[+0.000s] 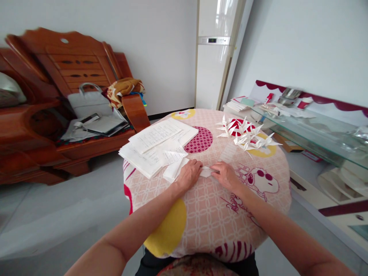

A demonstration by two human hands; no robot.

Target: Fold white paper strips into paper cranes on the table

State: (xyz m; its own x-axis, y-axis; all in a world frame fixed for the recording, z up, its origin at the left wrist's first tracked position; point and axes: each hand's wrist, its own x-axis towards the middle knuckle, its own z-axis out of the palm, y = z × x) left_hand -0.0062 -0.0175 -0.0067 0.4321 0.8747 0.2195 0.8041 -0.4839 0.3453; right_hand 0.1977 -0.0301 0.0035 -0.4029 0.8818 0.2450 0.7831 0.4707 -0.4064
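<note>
A small piece of folded white paper lies on the cloth-covered round table between my hands. My left hand presses its fingertips on the paper's left end. The fingers of my right hand pinch its right end. Folded paper pieces rest just left of my left hand, in front of a stack of written-on sheets. Beyond my right hand stands a group of several white origami cranes.
The round table wears a pink patterned cloth. To the right is a glass-topped stand with cups and papers. A wooden sofa at left holds a grey bag and papers. A tall white cabinet unit stands behind.
</note>
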